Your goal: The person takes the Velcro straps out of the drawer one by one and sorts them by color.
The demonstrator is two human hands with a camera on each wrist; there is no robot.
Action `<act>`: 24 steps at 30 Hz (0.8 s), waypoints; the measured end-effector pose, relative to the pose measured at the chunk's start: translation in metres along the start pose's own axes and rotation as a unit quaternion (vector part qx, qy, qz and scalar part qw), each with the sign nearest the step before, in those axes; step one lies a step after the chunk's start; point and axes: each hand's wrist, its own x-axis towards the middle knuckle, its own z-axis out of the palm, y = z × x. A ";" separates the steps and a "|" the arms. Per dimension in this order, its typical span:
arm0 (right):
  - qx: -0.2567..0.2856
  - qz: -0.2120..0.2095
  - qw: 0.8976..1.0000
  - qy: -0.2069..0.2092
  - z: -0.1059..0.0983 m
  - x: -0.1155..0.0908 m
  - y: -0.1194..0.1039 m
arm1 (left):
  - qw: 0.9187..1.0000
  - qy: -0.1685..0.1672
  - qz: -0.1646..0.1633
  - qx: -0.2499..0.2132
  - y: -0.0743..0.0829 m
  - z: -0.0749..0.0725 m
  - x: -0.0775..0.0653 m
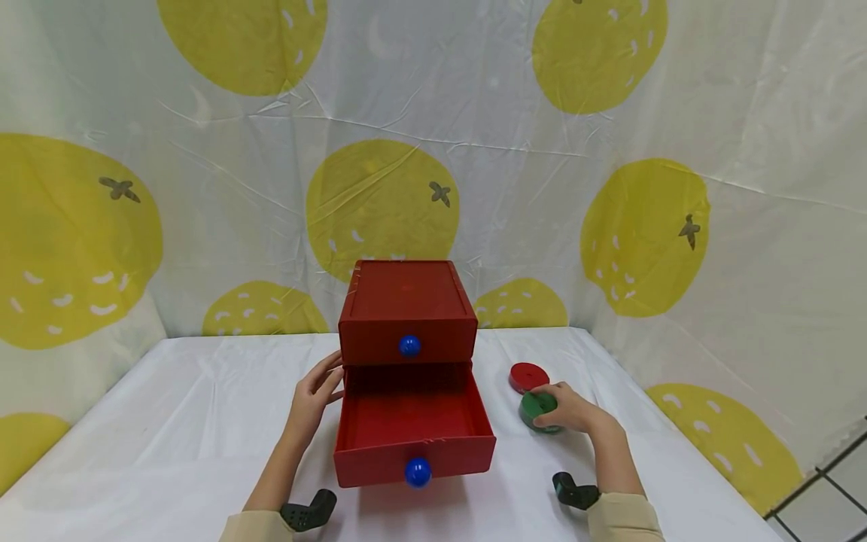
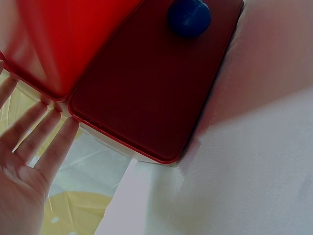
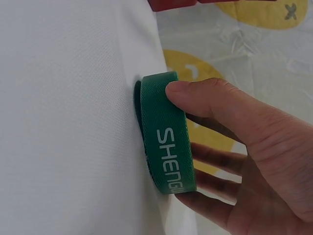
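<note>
A red two-drawer cabinet (image 1: 408, 292) stands in the middle of the table in the head view. Its lower drawer (image 1: 415, 461) is pulled out, with the red floor showing. Against the left side of the cabinet, my left hand (image 1: 314, 395) rests its fingertips; the left wrist view shows the fingers (image 2: 57, 151) extended and spread. My right hand (image 1: 572, 410) grips a roll of green strap (image 3: 166, 134) with white letters, thumb on one side and fingers on the other. The green roll stays at the tabletop, right of the drawer. Just behind it lies a red roll (image 1: 528, 376).
Blue round knobs sit on the upper drawer (image 1: 409, 345) and on the lower one. A white cloth (image 1: 203, 436) covers the table. Curtains with yellow fruit prints (image 1: 382, 203) hang behind and at the sides. Each wrist wears a black camera mount (image 1: 574, 491).
</note>
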 end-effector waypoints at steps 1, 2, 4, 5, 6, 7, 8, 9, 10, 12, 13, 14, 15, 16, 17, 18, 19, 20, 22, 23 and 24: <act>0.000 0.001 1.000 0.001 0.000 0.000 0.000 | 1.000 0.000 -0.001 -0.001 0.000 0.000 0.000; 0.002 0.003 1.000 0.001 -0.001 -0.001 0.000 | 1.000 0.001 -0.001 -0.001 0.001 0.000 0.000; 0.006 0.007 1.000 0.001 -0.001 -0.002 0.001 | 1.000 0.002 -0.002 -0.002 0.001 0.000 -0.001; 0.007 0.007 1.000 -0.001 -0.002 -0.002 0.001 | 1.000 0.002 -0.002 -0.001 0.002 0.000 -0.001; 0.008 0.008 1.000 -0.002 -0.002 -0.003 0.001 | 1.000 0.002 -0.003 -0.002 0.002 0.001 -0.001; 0.008 0.009 1.000 -0.003 -0.002 -0.003 0.001 | 1.000 0.003 -0.002 -0.002 0.002 0.001 -0.001; 0.007 0.009 1.000 -0.004 -0.002 -0.003 0.001 | 1.000 0.002 -0.002 -0.002 0.002 0.001 -0.001; 0.006 0.009 1.000 -0.005 -0.002 -0.003 0.001 | 1.000 0.002 -0.001 -0.002 0.002 0.000 -0.001; 0.005 0.008 1.000 -0.006 -0.002 -0.003 0.002 | 1.000 0.002 0.000 -0.002 0.002 0.000 -0.001; 0.002 0.009 1.000 -0.007 -0.002 -0.003 0.001 | 1.000 0.003 0.001 -0.001 0.001 0.000 -0.001; 0.001 0.011 1.000 -0.008 -0.001 -0.003 0.001 | 1.000 0.003 0.003 -0.001 0.001 0.000 -0.001; 0.001 0.013 1.000 -0.009 -0.002 -0.003 0.001 | 1.000 0.003 0.002 -0.001 0.001 0.000 -0.002; 0.000 0.014 1.000 -0.010 -0.002 -0.003 0.000 | 1.000 0.003 0.003 -0.001 0.001 0.000 -0.002; -0.001 0.015 1.000 -0.011 -0.002 -0.004 0.000 | 1.000 0.002 0.002 -0.002 0.002 0.000 -0.002; 0.000 0.017 1.000 -0.011 -0.003 -0.004 0.000 | 1.000 0.001 0.002 -0.002 0.002 0.000 -0.002; 0.000 0.020 1.000 -0.011 -0.003 -0.004 -0.001 | 1.000 -0.001 0.002 -0.003 0.002 0.000 -0.002; 0.002 0.018 1.000 -0.008 -0.004 -0.005 -0.001 | 1.000 -0.002 0.002 -0.004 0.002 0.000 -0.002; 0.002 0.014 1.000 -0.004 -0.005 -0.005 -0.002 | 1.000 -0.003 0.002 -0.004 0.002 0.000 -0.003; 0.004 -0.002 1.000 0.013 -0.007 -0.004 -0.003 | 1.000 -0.004 0.003 -0.005 0.002 0.000 -0.002; 0.008 -0.009 1.000 0.023 -0.007 -0.004 -0.004 | 1.000 -0.005 0.004 -0.004 0.002 0.000 -0.002; 0.010 -0.017 0.999 0.035 -0.008 -0.003 -0.005 | 1.000 -0.005 0.004 -0.005 0.002 0.000 -0.002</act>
